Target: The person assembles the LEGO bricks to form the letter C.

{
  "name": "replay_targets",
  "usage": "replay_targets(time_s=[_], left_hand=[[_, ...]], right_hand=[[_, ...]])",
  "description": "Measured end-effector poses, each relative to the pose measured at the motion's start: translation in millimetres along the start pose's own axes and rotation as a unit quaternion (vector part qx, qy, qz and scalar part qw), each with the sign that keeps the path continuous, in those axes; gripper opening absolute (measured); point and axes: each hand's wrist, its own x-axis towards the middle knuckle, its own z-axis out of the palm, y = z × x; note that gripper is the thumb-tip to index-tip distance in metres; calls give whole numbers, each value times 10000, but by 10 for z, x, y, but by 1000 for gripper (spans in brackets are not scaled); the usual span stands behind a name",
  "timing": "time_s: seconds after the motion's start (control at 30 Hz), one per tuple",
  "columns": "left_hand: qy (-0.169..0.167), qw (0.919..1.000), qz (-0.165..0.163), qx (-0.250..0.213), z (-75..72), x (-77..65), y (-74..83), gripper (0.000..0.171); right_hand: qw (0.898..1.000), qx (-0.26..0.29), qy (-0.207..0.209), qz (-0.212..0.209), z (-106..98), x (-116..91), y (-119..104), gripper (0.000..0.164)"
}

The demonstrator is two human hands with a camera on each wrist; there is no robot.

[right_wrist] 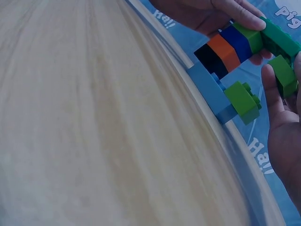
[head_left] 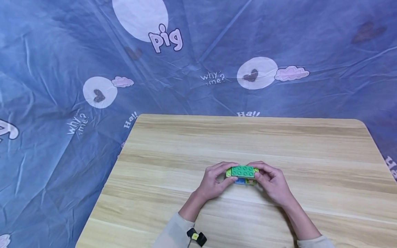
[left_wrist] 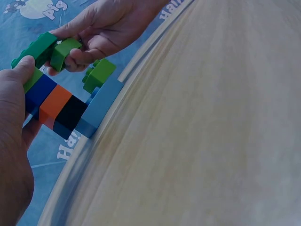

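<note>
A stack of toy building bricks stands on the table between both hands. A long green brick with studs lies across its top. My left hand pinches the top of the column, its thumb on a light green brick. Below come a blue brick, an orange brick and a black brick, above a light blue base brick. My right hand grips another light green brick under the long brick's other end. Apart below it, a lower light green brick sits on the base.
The wood-grain table extends around the hands, its far edge behind the bricks. A blue printed cloth hangs behind and to the left. A black strap with a yellow piece is at the left sleeve.
</note>
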Motion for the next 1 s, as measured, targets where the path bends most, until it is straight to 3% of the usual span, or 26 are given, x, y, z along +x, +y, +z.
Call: replay_targets(time_s=[0.23,0.47,0.73,0.87,1.0], left_hand=[[-12,10000,32,45,-5,2,7,45],[-46,10000,47,41,-15,20,19,45],[-29,9999,95,84,-15,49,34,46],[-39,9999,111,120,-12,45,35,46],[-62,9999,111,112,-14,45,42,47]], right_hand=[[9990,-190,-56,-398,3,5,34,35],[9959,242,-229,-837,-2,19,58,37],[9994,-198,-44,-277,11,23,10,52],[9994,-178,-77,-292,11,23,-11,49],[9986,-428,81,-315,54,42,-75,32]])
